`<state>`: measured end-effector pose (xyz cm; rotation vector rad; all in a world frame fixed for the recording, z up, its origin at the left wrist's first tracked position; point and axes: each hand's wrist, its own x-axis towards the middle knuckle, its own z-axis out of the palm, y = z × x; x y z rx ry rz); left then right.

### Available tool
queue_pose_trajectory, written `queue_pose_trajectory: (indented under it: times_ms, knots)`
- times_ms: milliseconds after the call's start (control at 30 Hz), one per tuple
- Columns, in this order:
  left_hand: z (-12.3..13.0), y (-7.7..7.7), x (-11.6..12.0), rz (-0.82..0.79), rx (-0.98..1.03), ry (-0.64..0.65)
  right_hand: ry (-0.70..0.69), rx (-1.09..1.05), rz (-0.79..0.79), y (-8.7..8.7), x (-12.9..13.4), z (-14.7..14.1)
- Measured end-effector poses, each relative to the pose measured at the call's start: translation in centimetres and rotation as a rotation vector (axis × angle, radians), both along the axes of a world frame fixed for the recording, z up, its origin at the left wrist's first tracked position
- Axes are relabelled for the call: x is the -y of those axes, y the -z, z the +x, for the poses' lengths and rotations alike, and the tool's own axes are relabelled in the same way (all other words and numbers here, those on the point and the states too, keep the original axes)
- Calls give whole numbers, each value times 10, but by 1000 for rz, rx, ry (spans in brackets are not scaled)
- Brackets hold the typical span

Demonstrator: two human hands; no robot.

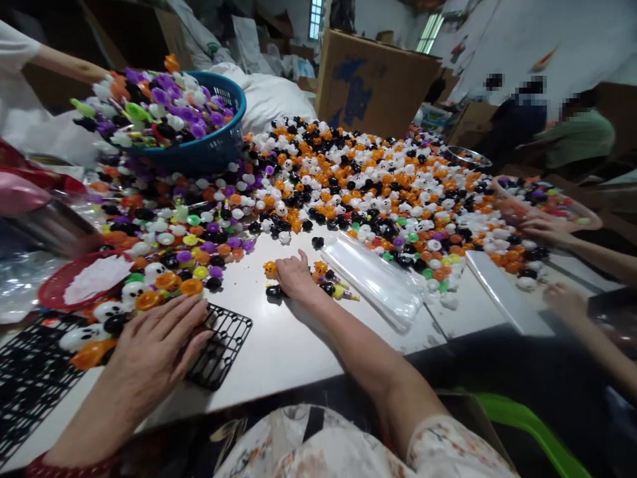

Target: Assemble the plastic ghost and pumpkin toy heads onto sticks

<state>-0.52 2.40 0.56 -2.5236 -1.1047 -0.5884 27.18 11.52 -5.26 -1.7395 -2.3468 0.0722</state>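
Head view: two hands. Left hand lay flat, fingers spread, on one black grid tray. Right hand, beyond the tray, cupped loosely over small toys, grip unclear. Counter also carried one blue basket; toys too many to count.

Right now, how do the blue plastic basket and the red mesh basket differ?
The blue plastic basket sits at the far left, tilted and heaped with purple, white, black and green toys; the red mesh basket sits near the left hand, shallower, holding something white and crumpled. The blue one looks deeper and fuller than the red one. Both are round, perforated and at the pile's edge. The right hand rests on neither.
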Motion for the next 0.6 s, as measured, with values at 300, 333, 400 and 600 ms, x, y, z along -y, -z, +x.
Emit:
queue_pose_trajectory:
  times_ms: [300,333,400,600]
  knots:
    - [-2,-2,6,-16,-5,-53,266,32,66,-24,43,76]
    - [-2,-1,6,-25,1,-55,314,40,40,-23,50,89]
    - [-3,0,5,-41,16,-56,362,58,-25,-20,60,110]
    - [2,-3,9,-96,37,-78,346,12,-158,-11,57,129]
